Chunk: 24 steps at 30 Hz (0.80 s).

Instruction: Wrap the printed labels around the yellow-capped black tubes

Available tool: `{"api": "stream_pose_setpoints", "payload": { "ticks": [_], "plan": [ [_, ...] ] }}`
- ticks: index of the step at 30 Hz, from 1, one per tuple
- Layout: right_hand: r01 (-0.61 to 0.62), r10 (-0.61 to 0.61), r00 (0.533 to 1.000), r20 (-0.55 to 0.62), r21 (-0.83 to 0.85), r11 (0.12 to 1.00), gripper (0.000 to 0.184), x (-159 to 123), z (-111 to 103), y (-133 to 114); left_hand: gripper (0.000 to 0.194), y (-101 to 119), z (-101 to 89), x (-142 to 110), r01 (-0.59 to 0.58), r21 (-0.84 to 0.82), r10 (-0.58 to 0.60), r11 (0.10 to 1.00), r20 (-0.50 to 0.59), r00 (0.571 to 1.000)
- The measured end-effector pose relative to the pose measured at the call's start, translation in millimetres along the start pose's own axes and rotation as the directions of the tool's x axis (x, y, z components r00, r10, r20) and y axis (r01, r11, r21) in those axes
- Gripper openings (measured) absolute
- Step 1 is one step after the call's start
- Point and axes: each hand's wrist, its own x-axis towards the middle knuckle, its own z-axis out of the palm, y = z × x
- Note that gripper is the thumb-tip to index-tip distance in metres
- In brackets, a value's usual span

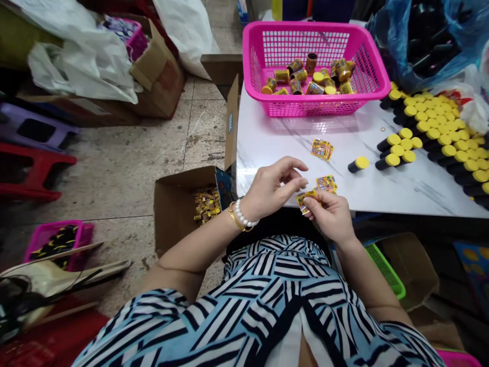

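Note:
My right hand [331, 216] is closed on a small sheet of colourful stickers [305, 198] at the near edge of the white table [382, 173]. My left hand [273, 186] pinches at that sheet's top edge with thumb and fingertips, the other fingers curled. Another sticker sheet [326, 183] lies just behind my hands, and a third [322, 149] sits farther in. One black tube with a yellow cap [358, 164] lies alone to the right of the sheets.
A pink basket [367, 66] at the table's back holds several labelled tubes. Many black yellow-capped tubes [439, 137] are piled at the right. An open cardboard box [179, 204] with yellow packets stands on the floor at left, beside stools, bags and a small pink basket [57, 242].

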Motion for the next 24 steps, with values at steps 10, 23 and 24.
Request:
{"api": "stream_pose_setpoints", "payload": {
  "ticks": [10, 23, 24],
  "plan": [
    [-0.023, 0.043, 0.985, -0.17, 0.119, 0.993, 0.04, -3, 12, 3, 0.02, -7, 28.6, -48, 0.032, -0.155, -0.076, 0.987, -0.285, 0.955],
    [0.08, -0.058, 0.973, -0.225, 0.089, 0.993, 0.033, -3, 20, 8, 0.012, -19, 30.3, -52, -0.075, 0.156, 0.127, 0.985, -0.354, 0.927],
    [0.096, -0.08, 0.972, -0.223, 0.061, 0.994, 0.034, -4, 20, 8, 0.012, -19, 30.3, -52, -0.072, 0.152, 0.121, 0.986, -0.346, 0.93]
  ]
}}
